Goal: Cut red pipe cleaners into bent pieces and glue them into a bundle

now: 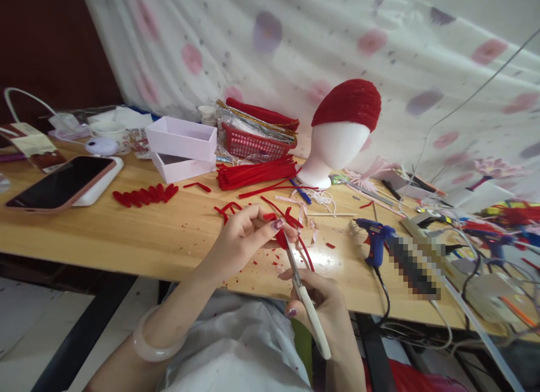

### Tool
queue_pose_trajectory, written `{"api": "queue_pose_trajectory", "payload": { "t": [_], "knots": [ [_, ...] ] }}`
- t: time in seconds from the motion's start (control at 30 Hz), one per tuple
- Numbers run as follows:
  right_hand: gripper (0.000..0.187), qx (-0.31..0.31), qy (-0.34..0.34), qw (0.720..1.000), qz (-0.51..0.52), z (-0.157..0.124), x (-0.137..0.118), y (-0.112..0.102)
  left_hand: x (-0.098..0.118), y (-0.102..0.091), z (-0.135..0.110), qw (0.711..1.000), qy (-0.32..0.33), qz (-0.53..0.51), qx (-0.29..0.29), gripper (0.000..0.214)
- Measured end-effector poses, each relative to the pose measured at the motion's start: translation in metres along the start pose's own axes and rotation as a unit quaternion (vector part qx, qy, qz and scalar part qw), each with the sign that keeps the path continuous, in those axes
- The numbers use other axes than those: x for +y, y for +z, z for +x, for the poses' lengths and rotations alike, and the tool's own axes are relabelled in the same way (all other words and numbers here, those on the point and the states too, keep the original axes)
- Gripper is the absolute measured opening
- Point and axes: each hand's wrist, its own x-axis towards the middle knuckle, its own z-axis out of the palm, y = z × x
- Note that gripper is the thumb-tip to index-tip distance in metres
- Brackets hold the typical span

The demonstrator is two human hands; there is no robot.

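Observation:
My left hand (248, 231) pinches a short red fuzzy pipe cleaner piece (281, 238) between thumb and fingers, over the front of the table. White-handled scissors (310, 310) are gripped in my right hand (323, 299), their blades pointing up and away from me and meeting the red piece. Whether the blades are fully closed is hard to make out. Red offcuts and loose pipe cleaner lengths (306, 254) lie around and behind my hands. Left of them rests a row of red fuzzy petal-like pieces (145, 195). A thick bundle of red pipe cleaners (257, 174) lies farther back.
A white mannequin head (335, 147) with a red cap (350, 105) stands behind. A blue glue gun (373, 240) and its cable lie to the right. At left are a phone (61, 184) and lilac boxes (183, 147). A red basket (257, 142) holds packets.

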Motion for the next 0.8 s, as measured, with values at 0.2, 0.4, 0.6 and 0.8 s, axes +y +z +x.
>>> {"api": "queue_pose_trajectory", "payload": {
  "t": [0.2,0.4,0.6,0.8],
  "knots": [
    [0.053,0.004,-0.010,1.000,-0.010,0.001,0.004,0.000,0.000,-0.001,0.000,1.000,-0.012,0.005,0.010,0.024],
    [0.066,-0.023,-0.037,0.998,0.046,0.002,0.003,0.003,-0.002,0.007,0.000,0.997,-0.014,-0.046,0.067,0.032],
    [0.067,-0.021,-0.035,0.999,0.035,-0.001,0.002,0.004,-0.008,0.020,-0.005,0.990,0.007,-0.065,0.127,0.032],
    [0.067,-0.022,-0.033,0.999,0.029,-0.001,0.001,0.004,-0.013,0.023,-0.008,0.989,0.020,-0.048,0.135,0.031]
  ]
}}
